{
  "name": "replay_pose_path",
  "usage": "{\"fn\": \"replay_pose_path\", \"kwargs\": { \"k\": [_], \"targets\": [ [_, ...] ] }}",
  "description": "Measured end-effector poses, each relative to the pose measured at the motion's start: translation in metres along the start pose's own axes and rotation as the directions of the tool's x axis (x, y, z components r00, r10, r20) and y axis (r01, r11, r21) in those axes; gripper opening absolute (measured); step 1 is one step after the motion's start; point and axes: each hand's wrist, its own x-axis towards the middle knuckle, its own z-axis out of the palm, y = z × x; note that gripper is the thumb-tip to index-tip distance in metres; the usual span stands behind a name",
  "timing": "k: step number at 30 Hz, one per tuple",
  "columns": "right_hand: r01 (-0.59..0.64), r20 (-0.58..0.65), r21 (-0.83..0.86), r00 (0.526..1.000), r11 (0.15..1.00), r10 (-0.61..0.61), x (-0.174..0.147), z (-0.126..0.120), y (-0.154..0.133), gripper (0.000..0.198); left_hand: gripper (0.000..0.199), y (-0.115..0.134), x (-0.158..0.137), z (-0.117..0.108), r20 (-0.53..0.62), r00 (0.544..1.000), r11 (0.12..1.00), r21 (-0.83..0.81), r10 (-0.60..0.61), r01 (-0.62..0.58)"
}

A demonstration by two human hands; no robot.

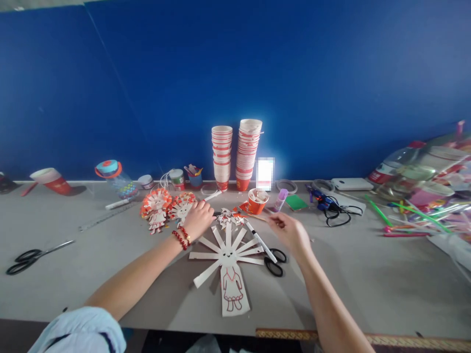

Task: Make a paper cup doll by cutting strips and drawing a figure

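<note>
My left hand [200, 216], with red beads at the wrist, is closed with fingers curled down beside a heap of white and red paper scraps [230, 219]. A small dark tip shows at its fingers; what it belongs to is hidden. My right hand [290, 231] pinches the end of a thin tan stick [258, 217] right of the scraps. Between my forearms lies a cut-open paper cup [228, 256] with spread strips, a drawn face and a red-outlined dress. A white marker [261, 242] and black-handled scissors [275, 263] touch or overlap its right side.
Two stacks of paper cups [222, 157] stand against the blue wall, with a red cup [257, 202] of scraps before them. Finished paper dolls [157, 208] lie left. Further right are a glue gun [327, 203] and colourful straws [415, 220]. Other scissors [31, 257] lie far left.
</note>
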Motion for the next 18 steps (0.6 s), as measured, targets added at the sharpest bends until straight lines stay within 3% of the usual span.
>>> {"fn": "replay_pose_path", "kwargs": {
  "k": [2, 4, 12, 18],
  "targets": [
    [0.010, 0.206, -0.243, 0.978, 0.970, 0.041, -0.003, 0.010, -0.004, 0.019, 0.016, 0.001, 0.002, -0.003, 0.001, 1.000, 1.000, -0.015, 0.009, -0.009],
    [0.017, 0.288, -0.364, 0.953, 0.931, 0.095, -0.007, 0.020, -0.009, 0.019, 0.013, 0.002, 0.001, -0.007, -0.004, 1.000, 0.999, -0.035, 0.020, -0.020],
    [-0.053, 0.281, -0.408, 0.942, 0.911, 0.181, -0.007, 0.026, -0.014, 0.012, 0.015, -0.003, -0.003, -0.008, -0.046, 0.999, 0.990, -0.140, 0.024, -0.030],
    [-0.061, 0.269, -0.375, 0.948, 0.925, 0.171, -0.008, 0.020, -0.015, 0.012, 0.022, -0.006, -0.011, -0.023, -0.102, 0.994, 0.964, -0.259, 0.035, -0.061]
  ]
}}
